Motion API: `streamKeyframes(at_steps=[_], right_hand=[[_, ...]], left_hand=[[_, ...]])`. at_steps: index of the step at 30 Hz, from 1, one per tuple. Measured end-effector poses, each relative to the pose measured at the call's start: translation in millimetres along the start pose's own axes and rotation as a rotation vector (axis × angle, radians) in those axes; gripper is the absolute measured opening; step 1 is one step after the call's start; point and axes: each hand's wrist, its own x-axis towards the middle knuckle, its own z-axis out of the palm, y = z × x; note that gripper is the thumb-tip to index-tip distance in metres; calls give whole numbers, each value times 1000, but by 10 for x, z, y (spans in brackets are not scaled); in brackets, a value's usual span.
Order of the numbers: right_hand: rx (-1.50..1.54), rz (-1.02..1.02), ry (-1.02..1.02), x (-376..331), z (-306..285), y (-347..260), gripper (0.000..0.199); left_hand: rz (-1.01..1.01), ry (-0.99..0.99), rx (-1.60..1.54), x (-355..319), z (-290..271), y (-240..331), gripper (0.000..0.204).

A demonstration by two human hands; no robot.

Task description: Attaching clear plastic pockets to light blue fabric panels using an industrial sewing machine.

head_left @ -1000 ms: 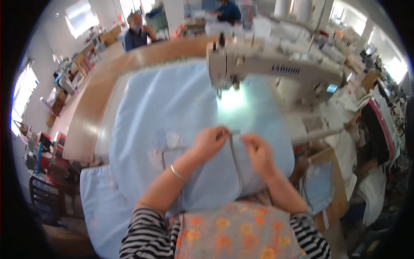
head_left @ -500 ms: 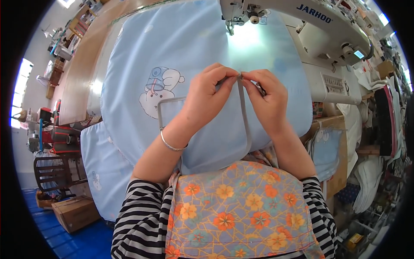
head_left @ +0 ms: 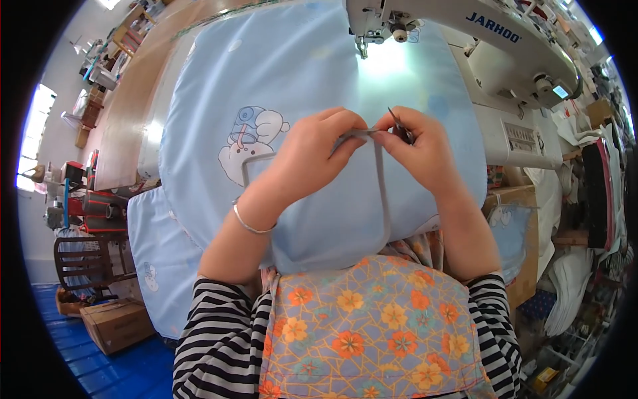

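The blue cloth [head_left: 312, 86] looks soft, matt and smooth, with a grey woven tape [head_left: 381, 179] sewn along it. The sewing machine [head_left: 505, 53] has a glossy white painted shell. The bench [head_left: 133, 100] is smooth wood with a slight sheen. The bracelet [head_left: 247, 223] is shiny metal; the apron [head_left: 372, 332] is matt printed cloth.

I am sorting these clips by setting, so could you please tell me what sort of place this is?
Most likely a sewing workshop: a white industrial sewing machine stands on a long wooden worktable, and both hands pinch grey trim on pale blue printed fabric. More blue pieces hang nearby.
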Motion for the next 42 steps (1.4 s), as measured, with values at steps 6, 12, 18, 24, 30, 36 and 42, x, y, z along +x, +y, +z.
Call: streamKeyframes(at_steps=[6,12,18,24,30,36,42], right_hand=[[-298,11,-37,748,-268,296,11],[-483,-33,36,1436,-190,928,23],[-757,-95,107,1505,-130,1032,18],[-848,-413,48,1258,-222,1019,24],[-877,-431,54,1217,-210,981,28],[-848,-325,3,938,-300,890,32],[-718,-349,-80,647,-265,717,38]], left_hand=[[-258,-132,324,152,-760,-560,15],[110,-87,613,698,-383,-938,20],[191,-35,557,865,386,-1108,37],[137,-42,675,814,457,-1109,36],[119,31,644,857,501,-1142,33],[158,79,636,920,468,-1175,29],[172,66,660,919,448,-1172,27]])
